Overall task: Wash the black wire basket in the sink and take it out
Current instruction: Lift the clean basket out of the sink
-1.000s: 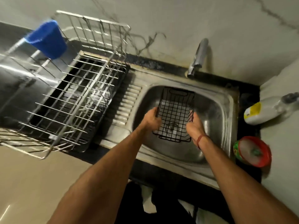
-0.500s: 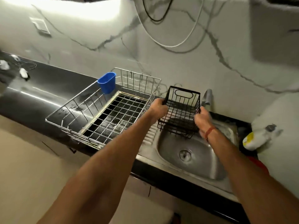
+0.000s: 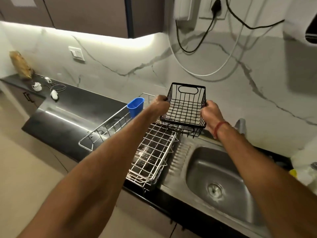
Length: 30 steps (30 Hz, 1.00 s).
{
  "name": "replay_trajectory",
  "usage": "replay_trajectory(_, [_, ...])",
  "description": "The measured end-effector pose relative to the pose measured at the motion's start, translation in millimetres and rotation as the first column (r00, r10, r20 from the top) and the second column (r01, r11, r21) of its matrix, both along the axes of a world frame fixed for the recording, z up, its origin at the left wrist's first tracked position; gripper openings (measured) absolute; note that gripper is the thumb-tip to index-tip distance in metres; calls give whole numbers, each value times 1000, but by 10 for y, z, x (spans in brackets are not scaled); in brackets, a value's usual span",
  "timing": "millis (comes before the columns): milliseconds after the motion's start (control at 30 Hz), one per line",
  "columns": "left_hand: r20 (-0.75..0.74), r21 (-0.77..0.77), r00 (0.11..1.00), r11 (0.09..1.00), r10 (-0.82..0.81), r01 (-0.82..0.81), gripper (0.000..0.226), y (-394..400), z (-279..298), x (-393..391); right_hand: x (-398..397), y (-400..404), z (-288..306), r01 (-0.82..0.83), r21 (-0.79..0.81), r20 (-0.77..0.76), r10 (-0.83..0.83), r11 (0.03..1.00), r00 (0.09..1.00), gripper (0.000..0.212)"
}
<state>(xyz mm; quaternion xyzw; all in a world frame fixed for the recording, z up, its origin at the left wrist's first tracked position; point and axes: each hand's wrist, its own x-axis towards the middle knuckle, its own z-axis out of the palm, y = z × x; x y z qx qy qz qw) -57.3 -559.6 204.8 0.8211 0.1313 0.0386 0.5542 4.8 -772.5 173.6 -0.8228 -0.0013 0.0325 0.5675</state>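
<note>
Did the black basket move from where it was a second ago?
Yes. The black basket was down in the sink; now both hands hold it up in the air, left of the bowl, over the dish rack's back end.

My black wire basket (image 3: 184, 109), a blue cup (image 3: 135, 105), silver rack (image 3: 151, 152), steel sink (image 3: 221, 170), white grey-veined marble wall (image 3: 120, 66).

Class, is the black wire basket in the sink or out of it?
Out: both hands hold the black wire basket up above the counter, clear of the sink.
</note>
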Motion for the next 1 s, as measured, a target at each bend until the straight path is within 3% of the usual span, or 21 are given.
replay_trajectory(167, [13,2,999,999,40,-40,30,718,-112,8,-146,756,150,-53,-75,-23,52,996,998,72])
replay_trajectory(300, [-7,20,1000,1000,21,-21,28,1228,-295,-3,-136,1287,-98,-70,-88,-51,66,994,997,73])
replay_trajectory(500, [-118,-41,990,996,-77,73,37,1755,-928,14,-315,1781,-587,21,-89,-130,-32,996,991,82])
replay_trajectory(700, [-222,-99,962,985,-162,143,66,2009,-1466,44,-432,2028,-1028,131,-115,-232,-155,985,960,77])
replay_trajectory(1000, [-276,-166,922,958,-272,233,60,2043,-1768,-79,-670,2094,-1364,155,-195,-333,-214,969,918,82])
